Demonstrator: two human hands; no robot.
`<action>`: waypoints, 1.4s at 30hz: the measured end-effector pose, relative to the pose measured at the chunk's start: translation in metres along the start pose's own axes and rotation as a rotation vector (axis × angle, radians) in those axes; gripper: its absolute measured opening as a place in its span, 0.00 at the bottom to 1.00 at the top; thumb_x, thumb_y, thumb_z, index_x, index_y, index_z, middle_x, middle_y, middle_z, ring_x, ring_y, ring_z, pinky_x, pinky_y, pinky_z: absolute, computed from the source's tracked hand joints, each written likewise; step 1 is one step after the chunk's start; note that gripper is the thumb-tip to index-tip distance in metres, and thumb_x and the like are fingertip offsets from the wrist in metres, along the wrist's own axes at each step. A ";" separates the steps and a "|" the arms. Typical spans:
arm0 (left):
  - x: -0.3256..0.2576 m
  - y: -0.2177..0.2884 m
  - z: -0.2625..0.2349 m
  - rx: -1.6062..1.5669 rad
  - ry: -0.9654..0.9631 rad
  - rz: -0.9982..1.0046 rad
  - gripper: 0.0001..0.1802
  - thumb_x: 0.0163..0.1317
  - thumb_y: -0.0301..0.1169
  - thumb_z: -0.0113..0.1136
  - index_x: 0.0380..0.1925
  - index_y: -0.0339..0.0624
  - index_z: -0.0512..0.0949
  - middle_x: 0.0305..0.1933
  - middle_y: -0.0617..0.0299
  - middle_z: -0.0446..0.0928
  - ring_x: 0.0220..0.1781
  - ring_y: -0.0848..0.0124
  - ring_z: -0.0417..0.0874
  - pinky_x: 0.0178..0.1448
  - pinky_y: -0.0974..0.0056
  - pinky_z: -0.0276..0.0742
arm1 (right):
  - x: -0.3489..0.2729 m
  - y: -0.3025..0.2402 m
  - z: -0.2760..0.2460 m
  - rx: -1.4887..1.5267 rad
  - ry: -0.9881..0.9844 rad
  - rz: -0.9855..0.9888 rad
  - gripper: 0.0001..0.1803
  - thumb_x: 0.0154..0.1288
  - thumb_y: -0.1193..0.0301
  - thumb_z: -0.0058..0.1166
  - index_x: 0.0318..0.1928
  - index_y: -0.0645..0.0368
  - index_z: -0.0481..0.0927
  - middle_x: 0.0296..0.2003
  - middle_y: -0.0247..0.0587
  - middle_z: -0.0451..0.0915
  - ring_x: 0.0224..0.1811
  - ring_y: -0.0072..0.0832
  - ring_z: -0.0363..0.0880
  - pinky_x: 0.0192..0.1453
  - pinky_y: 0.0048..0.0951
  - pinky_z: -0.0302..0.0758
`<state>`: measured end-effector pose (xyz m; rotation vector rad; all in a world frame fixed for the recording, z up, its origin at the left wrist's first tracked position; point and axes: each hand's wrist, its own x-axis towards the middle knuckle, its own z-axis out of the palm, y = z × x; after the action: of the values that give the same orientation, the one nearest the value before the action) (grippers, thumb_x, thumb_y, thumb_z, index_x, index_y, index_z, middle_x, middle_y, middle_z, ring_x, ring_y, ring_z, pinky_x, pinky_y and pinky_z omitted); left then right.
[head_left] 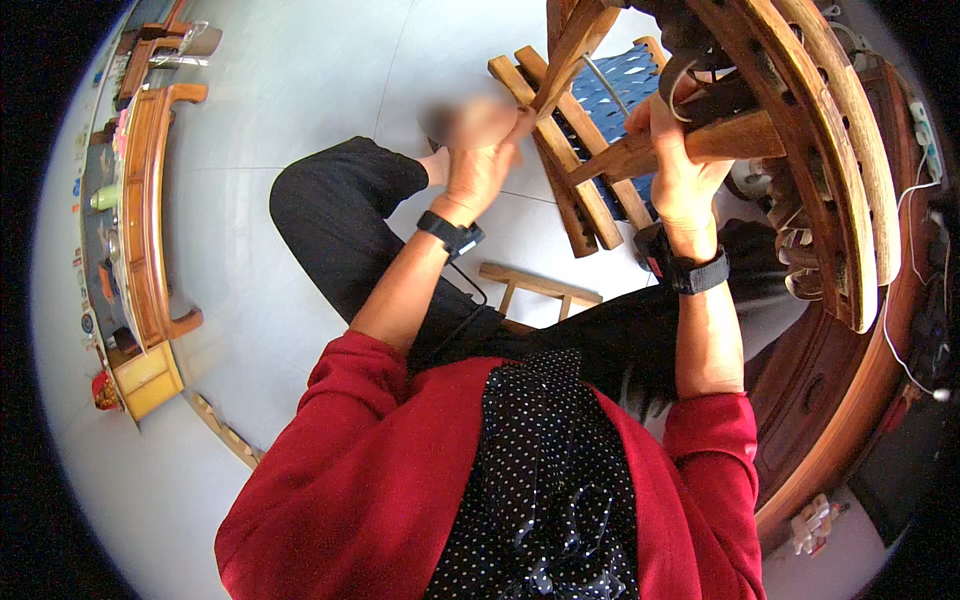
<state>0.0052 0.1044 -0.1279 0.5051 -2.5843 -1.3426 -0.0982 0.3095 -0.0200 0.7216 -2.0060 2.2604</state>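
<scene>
I sit with a wooden chair frame (600, 150) tipped up in front of me, its seat woven with blue strapping (625, 85). My left hand (480, 165) is closed around a slanted wooden leg (565, 60) near its lower end. My right hand (680, 150) grips a wooden crossbar (720, 140) of the frame, next to a dark strap (690, 70) looped above it. Both wrists wear black bands. A curved wooden rail with holes (810, 150) arches over the right side.
Pale tiled floor (300, 120) spreads to the left. A wooden table with small items (145, 220) stands at the far left. A small wooden stool part (540, 285) lies by my knee. Dark wooden furniture (840, 400) and white cables (915, 250) are at the right.
</scene>
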 end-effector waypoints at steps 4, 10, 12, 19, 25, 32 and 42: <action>0.004 0.010 0.019 0.409 0.097 0.443 0.12 0.60 0.20 0.65 0.44 0.39 0.83 0.42 0.57 0.71 0.38 0.60 0.80 0.40 0.57 0.80 | -0.001 0.005 0.000 -0.037 -0.030 -0.054 0.10 0.70 0.71 0.53 0.29 0.61 0.77 0.23 0.35 0.80 0.27 0.24 0.79 0.35 0.28 0.75; -0.007 0.016 0.044 0.211 0.128 0.223 0.17 0.62 0.20 0.60 0.51 0.45 0.81 0.44 0.52 0.70 0.43 0.52 0.79 0.47 0.55 0.78 | 0.000 0.014 0.001 -0.073 0.004 -0.137 0.10 0.69 0.72 0.53 0.29 0.61 0.78 0.25 0.35 0.80 0.28 0.24 0.80 0.36 0.28 0.76; -0.018 0.024 0.044 0.257 -0.062 0.193 0.16 0.63 0.21 0.59 0.51 0.46 0.82 0.45 0.52 0.71 0.47 0.52 0.79 0.51 0.53 0.77 | 0.000 0.017 0.001 -0.065 -0.001 -0.146 0.08 0.69 0.72 0.54 0.30 0.61 0.78 0.25 0.35 0.80 0.28 0.24 0.80 0.36 0.28 0.77; 0.006 0.028 0.020 0.612 -0.029 0.257 0.21 0.64 0.19 0.55 0.55 0.49 0.81 0.43 0.51 0.70 0.44 0.53 0.77 0.49 0.53 0.74 | -0.006 0.020 -0.001 0.021 0.002 -0.060 0.06 0.68 0.73 0.55 0.34 0.61 0.77 0.26 0.36 0.81 0.29 0.24 0.80 0.38 0.28 0.78; -0.014 0.026 0.041 0.333 -0.150 0.111 0.20 0.67 0.23 0.54 0.58 0.52 0.79 0.45 0.51 0.71 0.49 0.52 0.79 0.54 0.52 0.76 | -0.002 0.021 0.003 0.018 0.014 -0.067 0.08 0.69 0.71 0.55 0.32 0.61 0.77 0.26 0.36 0.81 0.29 0.23 0.80 0.37 0.28 0.77; 0.008 0.018 0.023 0.625 -0.066 0.337 0.19 0.67 0.25 0.55 0.58 0.48 0.74 0.43 0.53 0.66 0.44 0.53 0.75 0.44 0.50 0.78 | -0.006 0.022 0.001 -0.022 -0.005 -0.108 0.08 0.70 0.72 0.53 0.31 0.61 0.76 0.25 0.35 0.80 0.29 0.23 0.79 0.36 0.27 0.76; -0.019 0.033 0.021 0.539 -0.227 -0.017 0.26 0.64 0.22 0.55 0.64 0.36 0.70 0.45 0.49 0.67 0.47 0.52 0.77 0.47 0.53 0.80 | -0.005 0.026 0.003 -0.016 0.000 -0.114 0.09 0.70 0.71 0.53 0.31 0.60 0.77 0.25 0.36 0.80 0.29 0.24 0.80 0.37 0.29 0.77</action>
<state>0.0088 0.1454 -0.1132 0.4707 -3.1405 -0.7237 -0.1018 0.3038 -0.0459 0.8124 -1.9276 2.1791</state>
